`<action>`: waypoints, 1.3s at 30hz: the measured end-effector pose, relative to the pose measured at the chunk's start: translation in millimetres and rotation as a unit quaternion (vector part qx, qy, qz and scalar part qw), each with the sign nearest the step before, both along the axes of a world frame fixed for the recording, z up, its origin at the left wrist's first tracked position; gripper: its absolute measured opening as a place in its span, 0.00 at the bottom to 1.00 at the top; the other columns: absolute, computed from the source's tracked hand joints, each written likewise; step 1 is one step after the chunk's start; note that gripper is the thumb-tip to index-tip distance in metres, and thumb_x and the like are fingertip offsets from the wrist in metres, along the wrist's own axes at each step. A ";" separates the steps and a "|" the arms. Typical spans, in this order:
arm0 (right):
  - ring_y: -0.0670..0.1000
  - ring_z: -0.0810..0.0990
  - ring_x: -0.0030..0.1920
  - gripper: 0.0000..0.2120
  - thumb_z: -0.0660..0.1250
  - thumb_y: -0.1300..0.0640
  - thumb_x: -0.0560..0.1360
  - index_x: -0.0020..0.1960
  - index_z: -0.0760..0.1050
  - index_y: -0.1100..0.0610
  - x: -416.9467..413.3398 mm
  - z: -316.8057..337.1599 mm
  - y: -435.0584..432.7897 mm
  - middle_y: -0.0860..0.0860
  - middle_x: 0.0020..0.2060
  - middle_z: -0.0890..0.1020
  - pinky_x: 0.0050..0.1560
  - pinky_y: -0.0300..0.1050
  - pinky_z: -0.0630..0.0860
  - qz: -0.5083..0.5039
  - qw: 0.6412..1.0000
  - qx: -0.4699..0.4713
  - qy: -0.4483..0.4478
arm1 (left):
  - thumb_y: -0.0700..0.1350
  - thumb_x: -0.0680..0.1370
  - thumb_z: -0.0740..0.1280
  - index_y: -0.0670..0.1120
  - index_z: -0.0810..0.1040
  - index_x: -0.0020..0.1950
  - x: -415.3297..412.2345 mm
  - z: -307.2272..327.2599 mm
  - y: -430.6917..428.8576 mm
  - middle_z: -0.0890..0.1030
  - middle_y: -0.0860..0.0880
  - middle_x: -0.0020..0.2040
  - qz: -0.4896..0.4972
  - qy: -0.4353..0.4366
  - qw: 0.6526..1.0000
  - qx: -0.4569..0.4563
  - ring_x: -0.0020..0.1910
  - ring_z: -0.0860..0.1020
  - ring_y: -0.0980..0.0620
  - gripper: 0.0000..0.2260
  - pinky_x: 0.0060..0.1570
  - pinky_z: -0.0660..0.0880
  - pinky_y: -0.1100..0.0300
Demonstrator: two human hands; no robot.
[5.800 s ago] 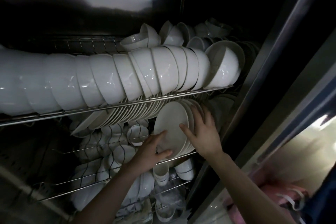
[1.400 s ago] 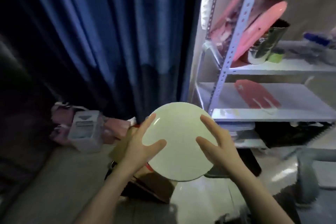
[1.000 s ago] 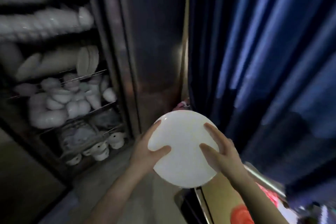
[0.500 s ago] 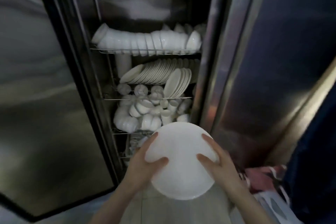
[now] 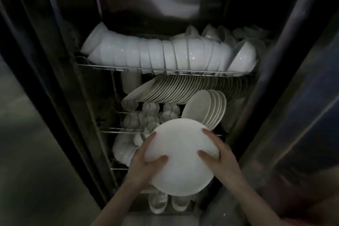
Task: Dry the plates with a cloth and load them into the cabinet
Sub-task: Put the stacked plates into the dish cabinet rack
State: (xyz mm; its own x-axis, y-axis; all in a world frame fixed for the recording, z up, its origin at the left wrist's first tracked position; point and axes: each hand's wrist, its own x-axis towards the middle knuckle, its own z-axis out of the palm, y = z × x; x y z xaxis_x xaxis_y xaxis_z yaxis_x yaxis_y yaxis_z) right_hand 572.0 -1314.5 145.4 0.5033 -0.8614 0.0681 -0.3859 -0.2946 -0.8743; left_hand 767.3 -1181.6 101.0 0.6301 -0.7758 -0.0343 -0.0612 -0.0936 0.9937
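A round white plate (image 5: 180, 156) is held in front of the open steel cabinet (image 5: 286, 82), just below its middle rack. My left hand (image 5: 145, 167) grips the plate's left edge, thumb on its face. My right hand (image 5: 218, 156) grips the right edge the same way. Behind the plate, a short row of white plates (image 5: 207, 110) stands on edge at the right of the middle rack, with a long row of plates (image 5: 183, 88) behind it. No cloth is in view.
White bowls (image 5: 165, 55) fill the top wire rack (image 5: 165, 69). Small cups and bowls (image 5: 146, 115) crowd the lower racks, and two glasses (image 5: 157, 203) stand at the bottom. The cabinet door (image 5: 36, 134) hangs open at the left.
I have turned from the blue curtain to face the cabinet and come closer. The plate, held in both hands throughout, is now right at the middle rack.
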 end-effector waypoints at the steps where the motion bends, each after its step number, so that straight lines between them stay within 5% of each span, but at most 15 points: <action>1: 0.47 0.73 0.61 0.28 0.73 0.52 0.74 0.69 0.69 0.33 13.6 2.4 -12.0 0.48 0.66 0.71 0.61 0.44 0.72 -0.001 1.000 -0.004 0.005 | 0.58 0.66 0.79 0.74 0.67 0.67 13.3 -1.9 -15.6 0.72 0.68 0.63 0.000 0.008 1.000 -0.004 0.60 0.75 0.58 0.34 0.49 0.78 0.61; 3: 0.48 0.72 0.62 0.27 0.72 0.52 0.74 0.69 0.69 0.33 40.1 8.2 -33.9 0.48 0.67 0.71 0.63 0.46 0.73 -0.003 1.000 -0.011 0.015 | 0.61 0.64 0.78 0.79 0.65 0.63 37.9 -1.2 -43.4 0.69 0.77 0.57 0.006 0.016 1.000 0.001 0.54 0.72 0.68 0.33 0.43 0.74 0.69; 7: 0.44 0.75 0.54 0.28 0.73 0.50 0.74 0.64 0.66 0.27 82.5 17.7 -72.2 0.46 0.61 0.71 0.56 0.37 0.71 -0.014 0.998 -0.056 0.040 | 0.71 0.55 0.77 0.77 0.64 0.67 77.6 -8.9 -95.1 0.67 0.81 0.58 0.007 0.011 1.000 0.015 0.60 0.73 0.61 0.42 0.58 0.77 0.53; 10: 0.50 0.78 0.57 0.27 0.72 0.48 0.74 0.68 0.66 0.29 103.1 20.8 -99.2 0.48 0.61 0.73 0.58 0.41 0.74 -0.024 0.993 -0.081 0.086 | 0.74 0.52 0.76 0.77 0.65 0.66 93.8 -17.8 -125.0 0.68 0.84 0.57 0.009 0.007 1.000 0.016 0.59 0.72 0.72 0.44 0.48 0.76 0.71; 13: 0.54 0.78 0.63 0.27 0.71 0.49 0.75 0.71 0.67 0.35 114.4 23.3 -124.6 0.52 0.65 0.76 0.63 0.49 0.75 -0.020 0.991 -0.064 0.112 | 0.76 0.49 0.75 0.77 0.65 0.66 101.6 -23.7 -150.0 0.72 0.78 0.57 0.010 0.001 1.000 0.024 0.56 0.71 0.74 0.45 0.43 0.71 0.77; 15: 0.55 0.77 0.64 0.27 0.71 0.49 0.75 0.71 0.68 0.36 117.8 23.8 -136.0 0.53 0.65 0.78 0.64 0.51 0.75 -0.025 0.990 -0.055 0.126 | 0.75 0.49 0.74 0.75 0.66 0.67 104.0 -25.6 -162.9 0.75 0.69 0.58 0.004 0.002 0.998 0.055 0.56 0.75 0.65 0.46 0.50 0.75 0.70; 19: 0.56 0.77 0.64 0.27 0.69 0.48 0.75 0.71 0.67 0.36 122.9 30.5 -146.5 0.53 0.64 0.79 0.63 0.51 0.75 -0.029 0.984 -0.058 0.167 | 0.71 0.52 0.77 0.67 0.69 0.70 104.8 -25.9 -175.0 0.75 0.56 0.65 -0.018 0.018 0.997 0.067 0.61 0.76 0.57 0.47 0.60 0.75 0.59; 24: 0.58 0.77 0.64 0.29 0.67 0.49 0.76 0.75 0.62 0.38 126.5 38.7 -147.9 0.55 0.66 0.75 0.63 0.52 0.75 -0.030 0.977 -0.081 0.196 | 0.68 0.56 0.75 0.64 0.67 0.73 109.9 -26.6 -187.8 0.76 0.56 0.65 -0.045 0.006 0.998 0.051 0.63 0.75 0.58 0.46 0.47 0.71 0.79; 27: 0.59 0.76 0.63 0.32 0.66 0.50 0.76 0.77 0.58 0.39 125.2 43.1 -139.3 0.54 0.68 0.71 0.60 0.54 0.76 -0.022 0.968 -0.136 0.208 | 0.62 0.60 0.76 0.61 0.66 0.74 105.5 -30.1 -198.0 0.73 0.55 0.69 -0.046 0.029 0.998 0.016 0.68 0.72 0.57 0.43 0.59 0.73 0.68; 30: 0.59 0.75 0.64 0.34 0.65 0.49 0.76 0.78 0.53 0.38 122.8 44.3 -131.2 0.52 0.74 0.63 0.58 0.51 0.76 -0.033 0.953 -0.182 0.239 | 0.55 0.68 0.76 0.60 0.65 0.75 94.5 -39.4 -205.5 0.69 0.59 0.70 -0.048 0.011 0.999 0.007 0.69 0.68 0.61 0.37 0.55 0.68 0.76; 33: 0.58 0.72 0.69 0.36 0.63 0.47 0.77 0.79 0.48 0.39 119.7 43.1 -127.2 0.50 0.79 0.54 0.59 0.48 0.74 -0.028 0.939 -0.210 0.272 | 0.54 0.73 0.74 0.60 0.61 0.76 88.0 -46.1 -208.7 0.68 0.59 0.70 -0.056 0.012 0.998 0.028 0.68 0.66 0.61 0.35 0.61 0.66 0.67; 39: 0.58 0.72 0.68 0.33 0.63 0.53 0.76 0.79 0.56 0.47 121.1 45.2 -125.4 0.52 0.77 0.61 0.61 0.48 0.73 -0.040 0.929 -0.261 0.261 | 0.60 0.76 0.65 0.58 0.49 0.80 82.6 -47.4 -218.4 0.58 0.58 0.77 -0.151 -0.006 0.987 0.046 0.72 0.58 0.62 0.37 0.67 0.60 0.65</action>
State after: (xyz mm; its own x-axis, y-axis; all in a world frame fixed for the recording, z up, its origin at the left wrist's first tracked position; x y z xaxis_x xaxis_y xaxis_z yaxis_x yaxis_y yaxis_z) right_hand 693.1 -1440.0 190.6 0.5200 -0.8163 0.2515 -0.7560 -0.5769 -0.3092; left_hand 849.8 -1400.0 53.6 0.3720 -0.9220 -0.1070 -0.1128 -0.1593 0.9808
